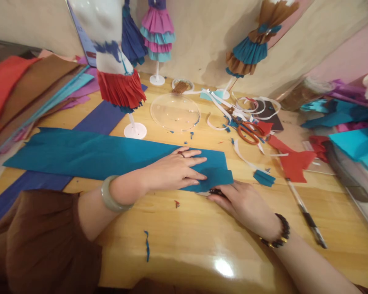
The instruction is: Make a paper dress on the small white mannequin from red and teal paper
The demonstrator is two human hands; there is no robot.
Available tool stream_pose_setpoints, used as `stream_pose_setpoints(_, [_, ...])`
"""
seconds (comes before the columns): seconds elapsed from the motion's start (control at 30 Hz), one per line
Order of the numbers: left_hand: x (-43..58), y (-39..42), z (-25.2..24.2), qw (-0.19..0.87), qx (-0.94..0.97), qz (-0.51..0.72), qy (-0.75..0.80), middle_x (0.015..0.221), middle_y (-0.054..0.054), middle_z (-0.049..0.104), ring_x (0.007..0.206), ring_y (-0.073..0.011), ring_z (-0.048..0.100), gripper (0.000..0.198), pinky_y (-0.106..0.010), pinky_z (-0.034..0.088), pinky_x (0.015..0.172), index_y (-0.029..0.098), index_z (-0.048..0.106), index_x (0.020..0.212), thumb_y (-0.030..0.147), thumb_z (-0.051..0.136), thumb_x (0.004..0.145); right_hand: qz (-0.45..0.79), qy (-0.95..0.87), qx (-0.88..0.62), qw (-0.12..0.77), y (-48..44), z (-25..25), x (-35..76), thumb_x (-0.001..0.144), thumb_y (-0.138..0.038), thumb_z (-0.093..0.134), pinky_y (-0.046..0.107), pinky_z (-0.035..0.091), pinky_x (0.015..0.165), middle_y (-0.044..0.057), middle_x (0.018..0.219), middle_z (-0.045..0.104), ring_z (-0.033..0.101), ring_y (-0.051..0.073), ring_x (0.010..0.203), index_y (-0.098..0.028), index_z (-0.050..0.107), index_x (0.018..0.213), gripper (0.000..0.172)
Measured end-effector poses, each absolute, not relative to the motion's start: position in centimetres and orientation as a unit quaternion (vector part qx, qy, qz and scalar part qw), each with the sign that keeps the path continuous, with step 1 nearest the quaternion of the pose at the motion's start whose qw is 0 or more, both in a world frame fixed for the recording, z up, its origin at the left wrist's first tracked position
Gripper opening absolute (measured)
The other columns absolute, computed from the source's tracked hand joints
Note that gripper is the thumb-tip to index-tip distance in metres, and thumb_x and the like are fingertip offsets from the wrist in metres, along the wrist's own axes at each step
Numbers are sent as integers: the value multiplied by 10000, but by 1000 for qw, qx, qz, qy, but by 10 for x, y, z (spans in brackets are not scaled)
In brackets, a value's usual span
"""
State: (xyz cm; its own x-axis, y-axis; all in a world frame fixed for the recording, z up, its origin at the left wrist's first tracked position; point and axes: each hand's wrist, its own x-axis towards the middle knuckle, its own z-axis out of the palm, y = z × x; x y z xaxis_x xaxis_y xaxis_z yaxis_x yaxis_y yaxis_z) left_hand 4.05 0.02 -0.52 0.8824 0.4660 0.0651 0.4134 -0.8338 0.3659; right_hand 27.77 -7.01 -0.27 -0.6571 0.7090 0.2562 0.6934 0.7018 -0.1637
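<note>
A long teal crepe paper strip (88,153) lies flat across the wooden table (202,241). My left hand (174,169) rests flat on its right end, fingers stretched out and pressing the paper down. My right hand (242,202) is at the strip's folded right corner (221,177), fingers curled at the paper's edge with something small and dark under them that I cannot make out.
A small mannequin with a red fringe skirt (121,87) stands behind the strip, beside a clear round dish (174,112). Orange-handled scissors (248,132), white tape curls, red scraps (294,163) and a pen (306,214) lie at right. Stacked coloured sheets (27,90) sit at left.
</note>
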Motion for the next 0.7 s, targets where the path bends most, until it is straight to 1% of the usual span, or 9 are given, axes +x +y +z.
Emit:
stream_pose_setpoints(0.43, [41, 1, -3, 186, 951, 72, 235, 1534, -44, 442, 1469, -256, 310, 301, -475, 229, 1187, 332, 690, 1219, 398, 513, 983, 19, -912, -376, 162, -69, -2, 273, 1041, -437, 340, 291, 419, 546, 37, 670, 727, 628, 157, 545, -165, 662, 807, 482])
stream_pose_setpoints(0.7, [41, 2, -5, 180, 954, 73, 230, 1537, -49, 437, 1473, -255, 300, 310, -475, 218, 1189, 331, 682, 1232, 400, 504, 987, 30, -912, -379, 156, -69, -3, 273, 1029, -479, 348, 286, 434, 562, 36, 679, 719, 659, 168, 580, -173, 636, 842, 459])
